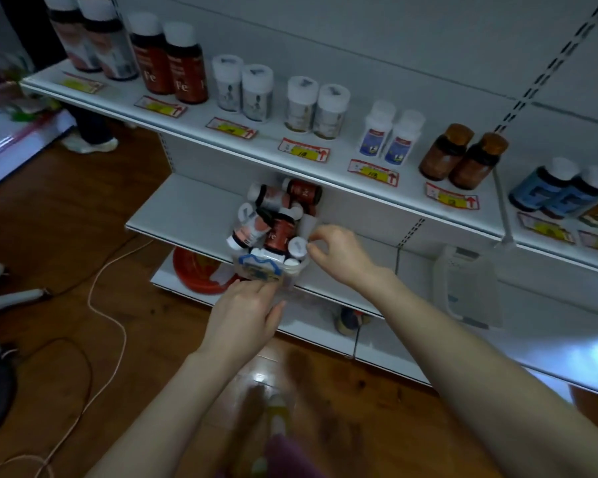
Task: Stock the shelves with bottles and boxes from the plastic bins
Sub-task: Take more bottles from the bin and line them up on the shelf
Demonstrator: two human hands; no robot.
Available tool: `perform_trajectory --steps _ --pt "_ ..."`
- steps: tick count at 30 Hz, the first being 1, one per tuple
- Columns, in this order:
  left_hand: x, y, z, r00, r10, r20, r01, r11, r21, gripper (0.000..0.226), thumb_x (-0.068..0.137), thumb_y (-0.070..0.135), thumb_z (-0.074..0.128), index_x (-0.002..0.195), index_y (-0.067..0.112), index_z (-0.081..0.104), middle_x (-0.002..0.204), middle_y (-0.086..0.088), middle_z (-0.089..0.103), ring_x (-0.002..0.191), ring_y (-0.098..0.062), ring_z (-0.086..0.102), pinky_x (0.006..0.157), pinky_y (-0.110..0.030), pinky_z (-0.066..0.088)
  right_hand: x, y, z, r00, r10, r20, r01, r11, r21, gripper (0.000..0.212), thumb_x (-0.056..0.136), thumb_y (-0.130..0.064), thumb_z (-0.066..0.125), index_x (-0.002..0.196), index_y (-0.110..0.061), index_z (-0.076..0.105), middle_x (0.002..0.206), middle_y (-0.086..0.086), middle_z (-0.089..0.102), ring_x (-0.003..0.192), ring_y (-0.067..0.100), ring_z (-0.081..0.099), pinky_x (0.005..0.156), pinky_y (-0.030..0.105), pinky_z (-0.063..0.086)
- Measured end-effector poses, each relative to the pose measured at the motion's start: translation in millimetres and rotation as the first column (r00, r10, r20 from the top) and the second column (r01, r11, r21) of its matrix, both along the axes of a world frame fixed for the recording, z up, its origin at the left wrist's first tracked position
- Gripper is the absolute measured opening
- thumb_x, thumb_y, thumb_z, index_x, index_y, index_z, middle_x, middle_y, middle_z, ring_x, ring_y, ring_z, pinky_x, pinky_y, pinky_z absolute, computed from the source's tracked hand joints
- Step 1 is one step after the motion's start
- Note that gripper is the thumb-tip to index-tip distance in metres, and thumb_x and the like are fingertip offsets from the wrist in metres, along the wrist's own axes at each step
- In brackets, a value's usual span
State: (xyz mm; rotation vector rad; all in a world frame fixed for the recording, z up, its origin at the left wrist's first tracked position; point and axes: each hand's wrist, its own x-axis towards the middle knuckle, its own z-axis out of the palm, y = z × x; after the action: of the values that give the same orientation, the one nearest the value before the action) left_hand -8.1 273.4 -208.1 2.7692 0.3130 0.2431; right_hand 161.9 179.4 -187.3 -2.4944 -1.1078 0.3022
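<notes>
Clear plastic bin (256, 267), heaped with bottles, sits at the front edge of the middle shelf (187, 205). Left hand (246, 315) is closed on the bin's near end by its blue handle. Right hand (339, 253) has fingers curled together, pinching a white-capped bottle (297, 246) at the bin's right side.

Left hand (242, 313) grips bottle-filled bin (292, 270); right hand (339, 253) pinches its rim
</notes>
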Motion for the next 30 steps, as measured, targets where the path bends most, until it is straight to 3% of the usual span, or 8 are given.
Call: perform_trajectory --steps 5,10,13,15,18,24,27,30 --pt "23.8 45.2 -15.2 0.998 0.044 -0.034 -0.043 0.999 0.01 0.034 0.078 0.031 0.044 0.083 0.01 0.07 0.073 -0.004 0.069 0.064 -0.021 0.064 0.058 -0.024 0.049 28.4 35.2 -26.2 0.998 -0.016 -0.068 0.014 1.0 -0.026 0.026 0.091 -0.016 0.052 0.1 0.005 0.063 0.105 0.022 0.064 0.103 0.034 0.055 0.084 0.04 0.042" --pt "36.7 89.7 -41.3 0.996 0.052 -0.07 -0.054 0.998 -0.023 0.019 0.072 0.019 0.068 0.085 0.006 0.069 0.074 -0.007 0.068 0.064 -0.026 0.065 0.053 -0.027 0.05 34.9 65.4 -57.7 0.976 -0.128 -0.174 0.118 0.991 -0.067 0.027 0.091 -0.017 0.053 0.108 0.003 0.059 0.11 0.021 0.061 0.105 0.034 0.054 0.08 0.032 0.035" --pt "47.8 120.1 -65.7 0.994 0.037 -0.105 -0.043 0.997 -0.058 0.024 0.075 0.024 0.059 0.089 0.007 0.069 0.079 -0.007 0.069 0.069 -0.026 0.065 0.055 -0.029 0.051 36.8 77.3 -78.6 0.957 -0.205 -0.204 0.191 0.978 -0.087 0.036 0.09 -0.02 0.056 0.12 -0.001 0.055 0.123 0.017 0.057 0.114 0.031 0.051 0.085 0.026 0.033" --pt "59.3 139.5 -83.7 0.991 0.027 -0.134 -0.043 0.992 -0.117 0.027 0.083 0.026 0.057 0.101 0.008 0.067 0.091 -0.008 0.068 0.083 -0.027 0.064 0.065 -0.032 0.052 38.3 81.9 -94.1 0.94 -0.275 -0.202 0.261 0.961 -0.093 0.041 0.089 -0.021 0.059 0.125 -0.002 0.053 0.128 0.015 0.055 0.118 0.028 0.05 0.091 0.024 0.033" --pt "81.9 165.2 -112.1 0.989 0.03 -0.144 -0.051 0.989 -0.138 0.034 0.088 0.025 0.059 0.116 0.005 0.06 0.106 -0.013 0.064 0.099 -0.03 0.058 0.078 -0.039 0.05 36.1 87.4 -123.6 0.906 -0.371 -0.205 0.362 0.929 -0.08 0.042 0.087 -0.022 0.061 0.124 -0.002 0.054 0.128 0.015 0.055 0.118 0.028 0.051 0.093 0.026 0.035" --pt "140.2 192.7 -165.9 0.997 0.017 -0.07 -0.027 0.987 -0.156 0.051 0.084 0.025 0.065 0.125 -0.001 0.049 0.114 -0.021 0.055 0.107 -0.036 0.05 0.085 -0.04 0.042 34.0 94.3 -174.7 0.867 -0.459 -0.195 0.459 0.887 -0.05 0.044 0.088 -0.024 0.06 0.126 -0.004 0.053 0.129 0.012 0.054 0.119 0.025 0.049 0.094 0.023 0.034" --pt "168.9 195.0 -182.6 0.998 0.027 -0.057 -0.034 0.992 -0.121 0.067 0.082 0.03 0.066 0.134 -0.003 0.039 0.118 -0.024 0.052 0.109 -0.039 0.048 0.084 -0.043 0.043 46.9 92.1 -191.8 0.877 -0.464 -0.122 0.463 0.885 -0.035 0.043 0.087 -0.022 0.062 0.124 -0.003 0.055 0.126 0.014 0.056 0.116 0.026 0.049 0.09 0.021 0.032" --pt "187.5 191.5 -196.0 0.998 0.019 -0.056 -0.028 0.989 -0.148 0.071 0.08 0.038 0.067 0.132 -0.002 0.04 0.114 -0.026 0.053 0.104 -0.04 0.051 0.077 -0.043 0.044 58.9 90.6 -204.4 0.884 -0.464 -0.053 0.463 0.886 -0.026 0.041 0.085 -0.022 0.064 0.121 -0.003 0.057 0.122 0.015 0.058 0.113 0.029 0.049 0.088 0.023 0.032"
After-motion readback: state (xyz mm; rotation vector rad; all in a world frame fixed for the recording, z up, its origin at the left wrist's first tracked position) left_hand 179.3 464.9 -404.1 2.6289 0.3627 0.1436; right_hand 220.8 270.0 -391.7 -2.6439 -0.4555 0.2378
